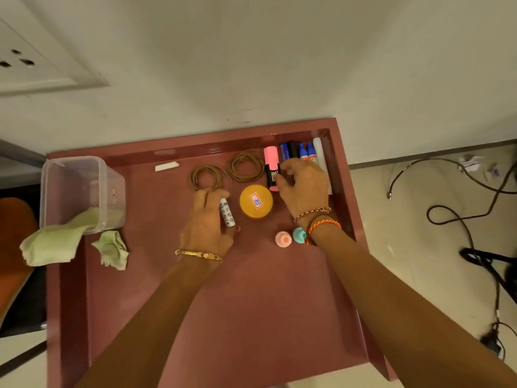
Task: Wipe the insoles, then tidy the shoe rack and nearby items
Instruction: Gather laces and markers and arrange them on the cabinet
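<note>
I look down on the maroon top of the shoe rack (251,317). My left hand (208,222) is closed around a white marker (227,212) lying near the middle. My right hand (303,186) rests on a row of markers (300,151) at the back right, its fingers pinching a pink highlighter (271,163). Two coils of brown lace (247,166) (207,177) lie behind my hands. A yellow round lid (256,201) with a sticker sits between them. Two green cloths (53,242) (112,247) lie at the left.
A clear plastic box (78,189) stands at the left edge with one cloth hanging out. A white chalk piece (167,166), a pink cap (283,238) and a teal cap (298,234) lie on the top. Black cables (461,219) trail over the floor on the right.
</note>
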